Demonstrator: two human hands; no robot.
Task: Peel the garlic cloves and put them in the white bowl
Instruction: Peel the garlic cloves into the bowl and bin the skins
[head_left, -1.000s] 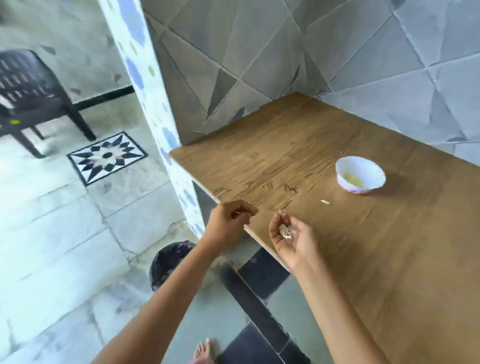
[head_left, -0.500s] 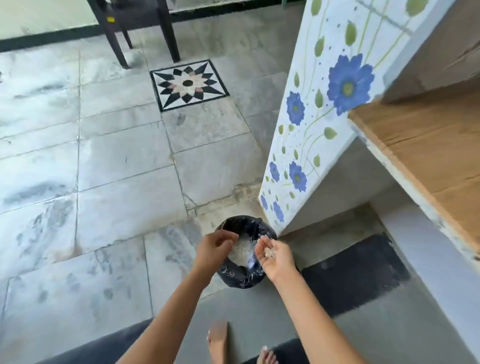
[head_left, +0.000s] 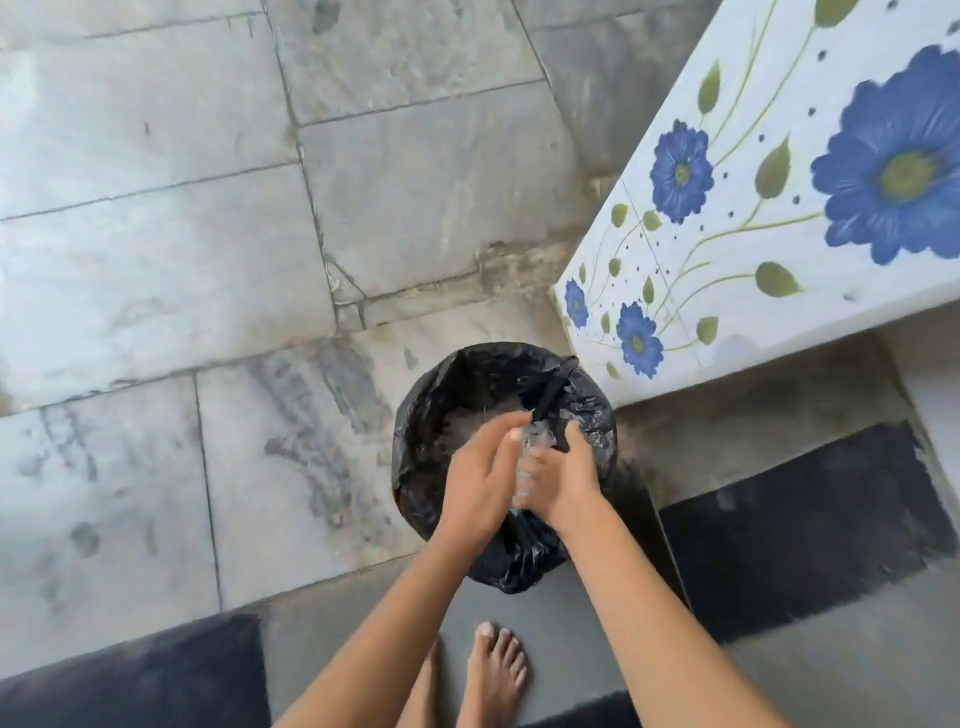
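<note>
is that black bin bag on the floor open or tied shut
Open. The black bin bag gapes upward, its mouth spread wide, with pale scraps showing inside, under the left hand and right hand.

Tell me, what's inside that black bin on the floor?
A pale heap lies at the bottom of the bin, too blurred to identify. The left hand and right hand, held together over it, cover the rest of the inside.
</note>
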